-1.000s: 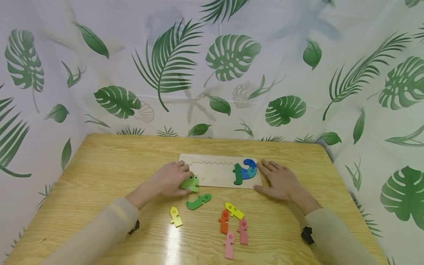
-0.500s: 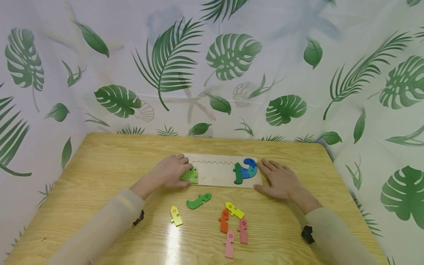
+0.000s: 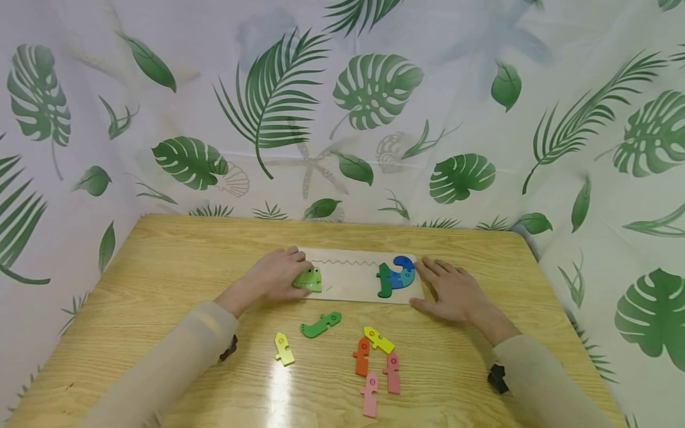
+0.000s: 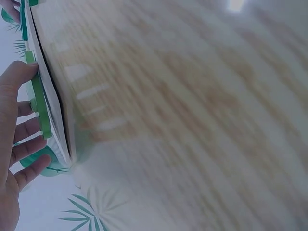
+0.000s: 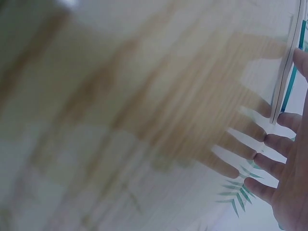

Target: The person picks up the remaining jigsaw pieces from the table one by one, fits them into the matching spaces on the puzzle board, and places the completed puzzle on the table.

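A pale wooden puzzle board (image 3: 348, 279) lies near the middle of the table, a zigzag line along its upper part. On its left end is a green crocodile-head puzzle piece (image 3: 309, 280), pinched between thumb and fingers of my left hand (image 3: 274, 277). The left wrist view has the thumb on the near edge of that green piece (image 4: 41, 103). My right hand (image 3: 453, 290) rests with fingers spread at the board's right end, thumb and fingers touching its edge. Joined blue tail pieces (image 3: 405, 277) and a dark green leg piece (image 3: 385, 282) sit on that end.
In front of the board lie a green leg piece (image 3: 321, 325), a pale yellow piece (image 3: 285, 349), a bright yellow piece (image 3: 379, 340), an orange piece (image 3: 362, 356), a dark pink piece (image 3: 393, 373) and a light pink piece (image 3: 370, 395). Leaf-printed cloth (image 3: 396, 196) hangs behind the table.
My left hand has moved the crocodile-head piece up from the board's lower left edge onto its left end. The right hand and the loose pieces have stayed in place.
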A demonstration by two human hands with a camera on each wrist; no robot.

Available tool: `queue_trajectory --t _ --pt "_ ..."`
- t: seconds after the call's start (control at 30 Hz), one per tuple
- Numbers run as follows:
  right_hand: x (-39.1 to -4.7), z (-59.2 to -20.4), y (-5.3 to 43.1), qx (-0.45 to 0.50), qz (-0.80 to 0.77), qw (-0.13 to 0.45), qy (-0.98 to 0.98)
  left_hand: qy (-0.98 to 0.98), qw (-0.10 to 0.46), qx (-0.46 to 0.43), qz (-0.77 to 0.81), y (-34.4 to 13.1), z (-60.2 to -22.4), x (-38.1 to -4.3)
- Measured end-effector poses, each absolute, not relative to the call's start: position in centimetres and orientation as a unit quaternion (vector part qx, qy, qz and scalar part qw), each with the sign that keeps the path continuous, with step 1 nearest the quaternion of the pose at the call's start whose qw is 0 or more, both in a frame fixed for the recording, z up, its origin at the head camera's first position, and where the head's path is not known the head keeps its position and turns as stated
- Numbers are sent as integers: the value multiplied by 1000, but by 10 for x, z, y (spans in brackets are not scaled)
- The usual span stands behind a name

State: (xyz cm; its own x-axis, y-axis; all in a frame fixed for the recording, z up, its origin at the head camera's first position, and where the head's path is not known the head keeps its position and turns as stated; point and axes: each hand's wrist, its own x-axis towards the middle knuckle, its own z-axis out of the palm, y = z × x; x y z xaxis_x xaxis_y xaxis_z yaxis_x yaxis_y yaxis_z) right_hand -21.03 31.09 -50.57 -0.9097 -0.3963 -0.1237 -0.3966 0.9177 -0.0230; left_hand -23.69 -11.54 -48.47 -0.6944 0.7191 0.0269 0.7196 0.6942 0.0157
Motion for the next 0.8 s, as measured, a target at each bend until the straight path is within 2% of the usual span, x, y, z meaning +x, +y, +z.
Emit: queue_trajectory --t 0.8 --pt "-209 -505 310 -205 2 55 977 -922 3 -387 -31 -109 -491 -252"
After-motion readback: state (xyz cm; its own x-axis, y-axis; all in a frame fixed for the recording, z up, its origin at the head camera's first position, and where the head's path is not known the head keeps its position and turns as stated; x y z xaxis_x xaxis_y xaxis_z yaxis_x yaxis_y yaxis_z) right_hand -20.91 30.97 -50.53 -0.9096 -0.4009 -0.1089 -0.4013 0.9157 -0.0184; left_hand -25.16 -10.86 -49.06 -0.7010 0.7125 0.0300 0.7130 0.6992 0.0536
